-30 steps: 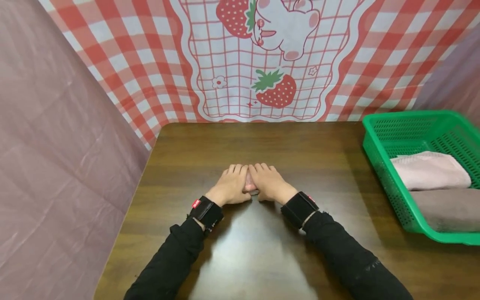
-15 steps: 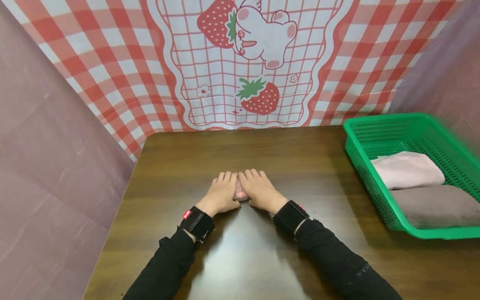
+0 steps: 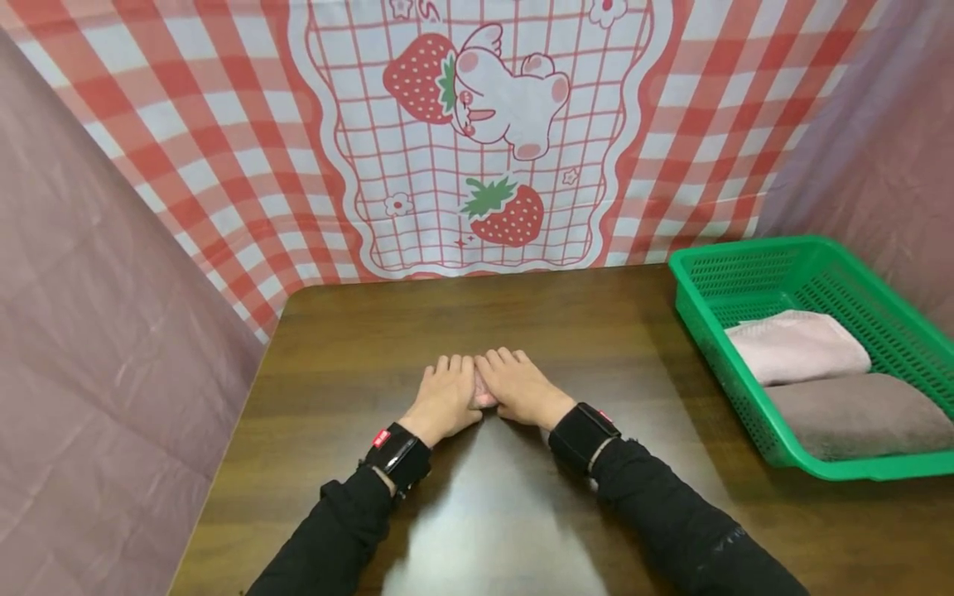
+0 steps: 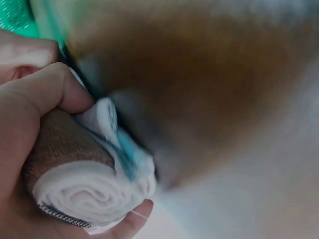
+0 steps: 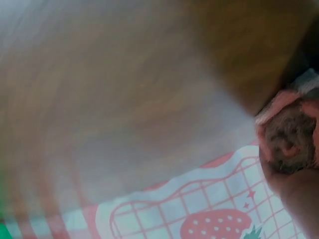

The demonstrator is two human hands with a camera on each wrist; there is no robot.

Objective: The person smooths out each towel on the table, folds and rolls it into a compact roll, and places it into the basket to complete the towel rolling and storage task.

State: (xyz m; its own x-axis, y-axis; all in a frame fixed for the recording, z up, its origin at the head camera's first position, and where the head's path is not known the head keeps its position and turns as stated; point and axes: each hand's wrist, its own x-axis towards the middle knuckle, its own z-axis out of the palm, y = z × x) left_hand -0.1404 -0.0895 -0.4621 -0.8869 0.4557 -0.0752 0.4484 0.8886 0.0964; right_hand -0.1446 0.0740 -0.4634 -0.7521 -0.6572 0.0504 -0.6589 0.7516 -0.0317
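Both hands hold a small rolled towel near the middle of the brown table, one at each end. In the head view only a pink strip of the towel (image 3: pixel 484 395) shows between the left hand (image 3: pixel 445 399) and the right hand (image 3: pixel 524 389). Seen from the left wrist, the towel's end (image 4: pixel 89 191) is a whitish spiral under a brownish outer layer, with a stitched edge and a bluish tag; thumb and fingers curl round it. From the right wrist, the other end (image 5: pixel 289 139) looks pinkish and dark, partly covered by the fingers.
A green plastic basket (image 3: pixel 745 414) stands at the table's right, holding a pale pink folded towel (image 3: pixel 801 348) and a grey-brown rolled towel (image 3: pixel 860 416). A red-and-white checked cloth with strawberries (image 3: pixel 507 217) hangs behind the table (image 3: pixel 358 331).
The head view has shifted, so the scene lies further left and lower in the frame. Both hands keep their grip on the towel, with hardly any movement on the table.
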